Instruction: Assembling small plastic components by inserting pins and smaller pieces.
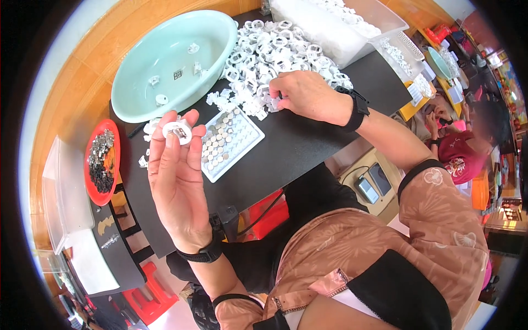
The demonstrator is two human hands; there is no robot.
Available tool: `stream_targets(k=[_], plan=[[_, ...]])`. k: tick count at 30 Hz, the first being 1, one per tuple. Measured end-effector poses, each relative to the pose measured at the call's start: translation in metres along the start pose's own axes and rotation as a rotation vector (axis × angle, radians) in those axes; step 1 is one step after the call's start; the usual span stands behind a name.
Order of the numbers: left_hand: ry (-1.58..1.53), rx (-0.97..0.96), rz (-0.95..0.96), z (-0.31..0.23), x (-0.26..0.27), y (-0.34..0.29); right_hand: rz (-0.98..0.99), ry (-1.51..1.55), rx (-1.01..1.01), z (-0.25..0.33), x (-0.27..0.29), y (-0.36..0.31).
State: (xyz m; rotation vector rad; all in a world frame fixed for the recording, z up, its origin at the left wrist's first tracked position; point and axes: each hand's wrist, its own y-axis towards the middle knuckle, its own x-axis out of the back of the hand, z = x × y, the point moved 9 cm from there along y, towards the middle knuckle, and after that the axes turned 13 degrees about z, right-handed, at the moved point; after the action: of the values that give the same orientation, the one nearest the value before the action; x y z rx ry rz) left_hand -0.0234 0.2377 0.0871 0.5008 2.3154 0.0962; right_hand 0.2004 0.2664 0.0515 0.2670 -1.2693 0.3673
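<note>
My left hand [180, 190] is raised palm up, its thumb and fingers closed on a round white plastic part [178, 132] with a dark slotted middle. My right hand [314, 98] reaches over the near edge of a heap of white plastic parts [275, 52]. Its thumb and fingertips pinch a small pale plastic piece [275, 103], partly hidden by the fingers. Between the hands lies a light blue tray [240, 144] bearing many small round silvery discs [219, 144]. Smaller clear-white pieces [250, 104] lie loose beside the tray.
A mint-green basin [135, 71] holding several small parts stands at the back left. Left of it sits a red bowl [117, 170] of small dark and metal bits. A large bin [352, 47] of white parts stands at the back right. Another person [465, 154] sits farther right.
</note>
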Motion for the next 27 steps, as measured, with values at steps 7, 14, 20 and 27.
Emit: stream_targets(k=[7,14,20,27], plan=[[0.06,0.028,-0.005,0.01,0.0,0.003,0.109,0.072,-0.007,-0.001,0.001,0.01],[0.208,0.087,0.04,0.02,-0.004,0.013,0.165,1.062,0.078,0.046,0.047,0.022],[0.505,-0.043,0.019,-0.021,-0.017,0.027,0.145,1.292,0.303,0.117,0.079,0.048],[0.656,-0.246,-0.088,-0.063,-0.003,0.026,-0.089,1.137,0.42,0.132,0.088,0.083]])
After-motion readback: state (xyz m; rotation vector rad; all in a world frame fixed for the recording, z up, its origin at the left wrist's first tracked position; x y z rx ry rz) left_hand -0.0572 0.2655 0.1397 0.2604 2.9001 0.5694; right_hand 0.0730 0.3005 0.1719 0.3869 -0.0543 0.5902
